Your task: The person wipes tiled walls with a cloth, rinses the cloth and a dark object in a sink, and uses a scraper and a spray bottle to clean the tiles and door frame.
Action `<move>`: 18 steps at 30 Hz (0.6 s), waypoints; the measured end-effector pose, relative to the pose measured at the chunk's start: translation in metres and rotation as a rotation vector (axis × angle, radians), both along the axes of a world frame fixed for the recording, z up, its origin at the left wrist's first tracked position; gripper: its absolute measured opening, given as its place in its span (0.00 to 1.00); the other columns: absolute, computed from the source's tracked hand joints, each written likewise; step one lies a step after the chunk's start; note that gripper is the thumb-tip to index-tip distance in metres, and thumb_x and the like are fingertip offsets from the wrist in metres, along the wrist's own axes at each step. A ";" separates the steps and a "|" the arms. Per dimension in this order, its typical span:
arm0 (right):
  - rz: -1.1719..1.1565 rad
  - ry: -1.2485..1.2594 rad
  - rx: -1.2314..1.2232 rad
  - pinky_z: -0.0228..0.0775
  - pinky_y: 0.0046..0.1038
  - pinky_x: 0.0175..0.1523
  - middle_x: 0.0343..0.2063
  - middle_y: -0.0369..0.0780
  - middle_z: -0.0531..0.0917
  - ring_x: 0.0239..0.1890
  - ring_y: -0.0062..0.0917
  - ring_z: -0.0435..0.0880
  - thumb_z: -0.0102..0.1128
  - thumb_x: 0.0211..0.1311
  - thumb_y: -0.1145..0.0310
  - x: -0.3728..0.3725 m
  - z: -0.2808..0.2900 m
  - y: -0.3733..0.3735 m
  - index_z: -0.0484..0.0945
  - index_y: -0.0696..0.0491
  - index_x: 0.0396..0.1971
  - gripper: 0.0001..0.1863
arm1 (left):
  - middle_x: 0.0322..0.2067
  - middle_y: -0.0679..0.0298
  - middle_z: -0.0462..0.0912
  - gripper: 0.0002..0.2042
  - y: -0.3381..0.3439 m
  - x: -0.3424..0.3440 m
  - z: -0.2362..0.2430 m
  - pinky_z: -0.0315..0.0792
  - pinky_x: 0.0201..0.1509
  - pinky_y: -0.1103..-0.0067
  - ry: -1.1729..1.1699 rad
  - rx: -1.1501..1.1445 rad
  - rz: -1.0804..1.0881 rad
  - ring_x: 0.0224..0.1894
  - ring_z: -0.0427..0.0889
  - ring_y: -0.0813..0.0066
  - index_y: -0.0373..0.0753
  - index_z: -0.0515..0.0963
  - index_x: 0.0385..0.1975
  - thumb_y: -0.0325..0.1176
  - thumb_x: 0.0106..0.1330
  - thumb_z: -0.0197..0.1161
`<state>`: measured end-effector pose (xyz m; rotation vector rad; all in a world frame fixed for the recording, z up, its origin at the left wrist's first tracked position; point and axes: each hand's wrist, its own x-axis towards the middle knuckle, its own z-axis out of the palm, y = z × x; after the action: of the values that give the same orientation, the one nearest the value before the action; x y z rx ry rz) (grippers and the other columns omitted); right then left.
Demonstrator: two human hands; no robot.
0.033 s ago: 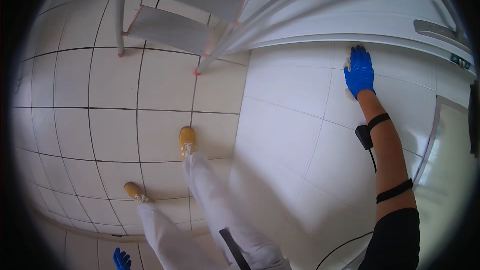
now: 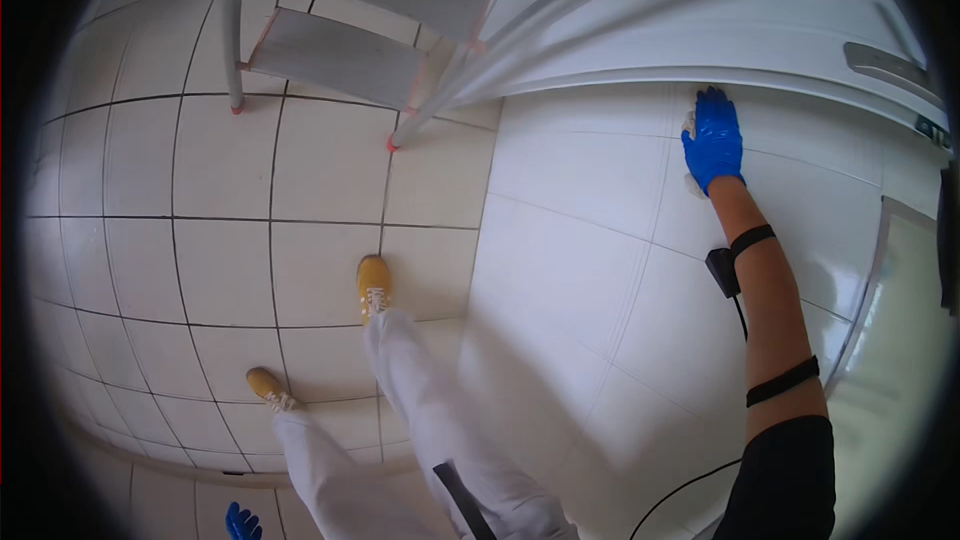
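In the head view, the right hand [image 2: 713, 142], in a blue glove, is stretched out and pressed flat on the white tiled wall [image 2: 590, 240], with a small white cloth [image 2: 690, 155] under the palm, just below the lower edge of a white curved panel [image 2: 700, 50]. The grip here is a flat press with open fingers that pins the cloth to the tile; it is not clenched around it. The left hand [image 2: 240, 521], also gloved in blue, hangs low at the near left edge of the picture and holds nothing that I can see; whether its fingers are open or closed, I cannot tell. I judge that the cloth could slip out and fall to the floor [image 2: 200, 190] if the palm presses less, because only the pressure holds it. A black cable [image 2: 742, 315] runs from a small device on the forearm and could catch on the panel edge during a wide sweep. The metal stepladder [image 2: 330, 55] stands at the far left, with its feet near the wall, so the room to move that way is limited. To the right a pale frame [image 2: 880, 270] closes the wall. The open room lies downward on the tiles and on the floor around the two yellow shoes [image 2: 372, 285].
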<state>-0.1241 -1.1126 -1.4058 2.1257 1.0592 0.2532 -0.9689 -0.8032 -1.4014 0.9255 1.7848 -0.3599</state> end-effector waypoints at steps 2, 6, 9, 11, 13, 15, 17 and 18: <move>0.036 0.115 -0.017 0.40 0.33 0.69 0.60 0.45 0.62 0.64 0.36 0.56 0.51 0.54 0.64 -0.004 -0.078 -0.016 0.58 0.58 0.60 0.32 | 0.50 0.52 0.71 0.23 -0.002 0.011 -0.004 0.65 0.56 0.70 0.045 -0.016 -0.022 0.51 0.72 0.62 0.37 0.63 0.57 0.45 0.68 0.44; -0.298 0.651 0.076 0.46 0.31 0.68 0.61 0.45 0.61 0.63 0.36 0.58 0.49 0.56 0.67 -0.142 -0.236 -0.107 0.57 0.56 0.60 0.30 | 0.50 0.52 0.71 0.23 0.000 0.025 -0.010 0.66 0.54 0.70 0.104 -0.050 -0.040 0.50 0.73 0.62 0.37 0.63 0.57 0.45 0.68 0.44; -1.177 1.248 0.242 0.42 0.28 0.68 0.62 0.40 0.60 0.64 0.30 0.57 0.41 0.62 0.64 -0.258 -0.275 -0.192 0.55 0.54 0.62 0.28 | 0.50 0.52 0.71 0.22 0.003 0.020 -0.013 0.67 0.53 0.71 0.149 -0.096 -0.024 0.49 0.74 0.63 0.38 0.63 0.57 0.45 0.69 0.45; -0.640 1.125 -0.054 0.50 0.27 0.65 0.58 0.39 0.65 0.59 0.28 0.63 0.43 0.63 0.62 -0.286 -0.266 -0.208 0.58 0.53 0.60 0.26 | 0.50 0.52 0.71 0.22 0.002 0.012 -0.010 0.68 0.52 0.71 0.184 -0.129 -0.007 0.49 0.74 0.63 0.38 0.63 0.57 0.45 0.69 0.45; -0.285 0.876 -0.223 0.44 0.28 0.68 0.61 0.40 0.61 0.64 0.29 0.57 0.49 0.60 0.66 -0.255 -0.265 -0.203 0.57 0.53 0.60 0.28 | 0.49 0.52 0.72 0.22 0.009 0.008 -0.010 0.68 0.52 0.71 0.129 -0.073 -0.027 0.48 0.74 0.64 0.38 0.63 0.57 0.45 0.69 0.45; -0.095 0.462 -0.654 0.31 0.33 0.70 0.65 0.42 0.52 0.68 0.32 0.47 0.31 0.66 0.63 -0.166 -0.251 -0.114 0.48 0.57 0.64 0.28 | 0.48 0.52 0.73 0.22 0.017 0.007 -0.005 0.68 0.52 0.71 0.121 -0.031 -0.049 0.48 0.74 0.64 0.37 0.64 0.56 0.45 0.69 0.45; -0.085 0.195 -0.596 0.31 0.33 0.70 0.64 0.44 0.53 0.67 0.32 0.48 0.36 0.63 0.63 -0.080 -0.222 -0.035 0.49 0.59 0.63 0.29 | 0.48 0.52 0.73 0.22 0.017 0.018 -0.014 0.68 0.52 0.71 0.125 -0.029 -0.072 0.48 0.74 0.64 0.37 0.64 0.56 0.45 0.69 0.45; -0.095 0.175 -0.346 0.33 0.34 0.70 0.63 0.45 0.55 0.67 0.33 0.49 0.42 0.60 0.63 -0.047 -0.218 -0.020 0.52 0.59 0.62 0.31 | 0.48 0.52 0.73 0.22 0.016 0.025 -0.014 0.68 0.52 0.71 0.136 -0.025 -0.084 0.48 0.74 0.64 0.37 0.64 0.56 0.45 0.69 0.45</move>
<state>-0.1711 -1.1325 -1.6243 1.9003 1.0144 -0.1558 -0.9441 -0.7870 -1.4158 0.9802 1.8635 -0.5081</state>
